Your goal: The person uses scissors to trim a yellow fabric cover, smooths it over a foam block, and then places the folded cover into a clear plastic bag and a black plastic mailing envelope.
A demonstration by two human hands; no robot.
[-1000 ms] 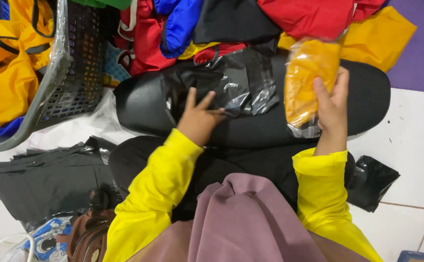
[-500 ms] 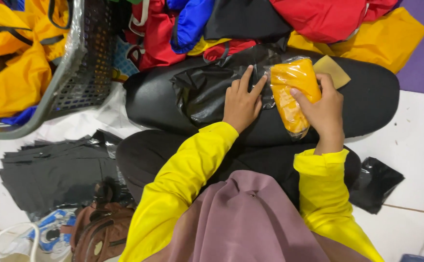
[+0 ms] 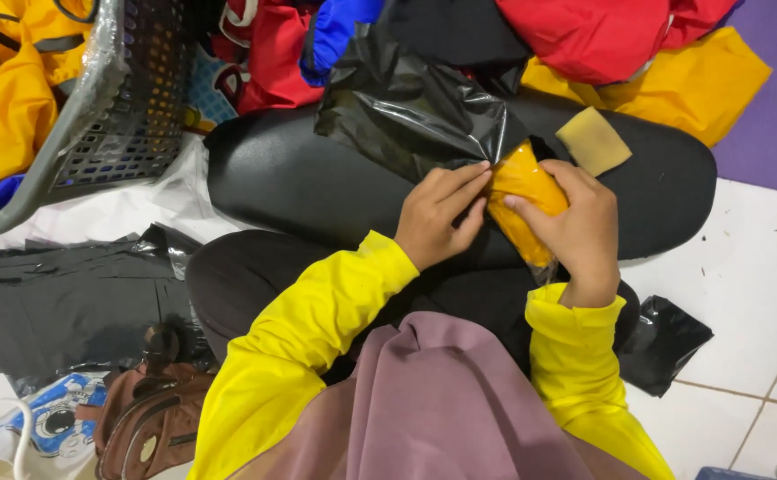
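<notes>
A folded orange garment in clear plastic wrap (image 3: 523,206) lies across my lap. My right hand (image 3: 575,229) grips it from the right side. My left hand (image 3: 437,213) presses on its left end, where it meets the mouth of a black plastic bag (image 3: 410,111). The bag's opening is raised over the packet's top end. A small tan pad (image 3: 593,140) rests on my black-clad leg just beyond the packet. Both sleeves are yellow.
A grey mesh basket (image 3: 95,107) holding yellow and blue garments stands at the left. Red, blue and yellow packed garments pile at the top. A stack of flat black bags (image 3: 59,298) lies at left, a brown bag (image 3: 153,413) below it, another black bag (image 3: 664,342) at right.
My right hand brought the orange packet down from upright to the black bag's mouth. My left hand moved right from the bag onto the packet, and the bag's opening has been lifted.
</notes>
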